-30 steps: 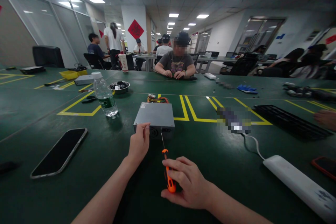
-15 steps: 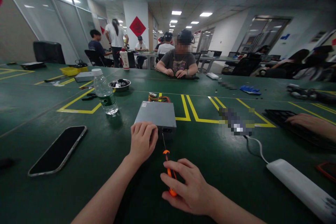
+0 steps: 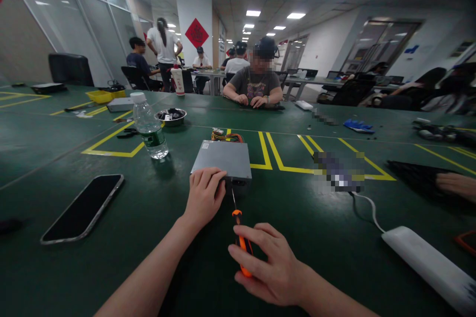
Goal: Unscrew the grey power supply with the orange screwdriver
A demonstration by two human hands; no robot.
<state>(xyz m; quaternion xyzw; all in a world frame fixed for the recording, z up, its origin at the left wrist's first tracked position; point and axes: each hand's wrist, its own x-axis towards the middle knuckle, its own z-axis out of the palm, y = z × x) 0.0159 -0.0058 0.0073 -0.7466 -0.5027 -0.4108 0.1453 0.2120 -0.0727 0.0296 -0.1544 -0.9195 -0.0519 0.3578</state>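
Note:
A grey metal computer power supply (image 3: 223,155) lies on the green table in front of me, its bundle of coloured cables (image 3: 234,137) at the far side. My left hand (image 3: 204,193) grips the near left edge of the case with curled fingers. Between the fingers of my right hand (image 3: 268,266) is an orange and black screwdriver (image 3: 244,248). Its shaft points away from me, and the tip meets the near face of the power supply, beside the dark socket. Exactly what the tip touches is too small to make out.
To the left are a water bottle (image 3: 150,131), a phone (image 3: 84,208) and a metal bowl (image 3: 171,118) of small parts. A white power strip (image 3: 424,262) with a cable lies at right. Another person's hand (image 3: 455,184) is at the right edge; a person (image 3: 255,81) sits opposite.
The view has shifted slightly. My left hand still holds the power supply, and the fingers of my right hand have moved a little around the screwdriver handle. The other person's hand at right has shifted rightward.

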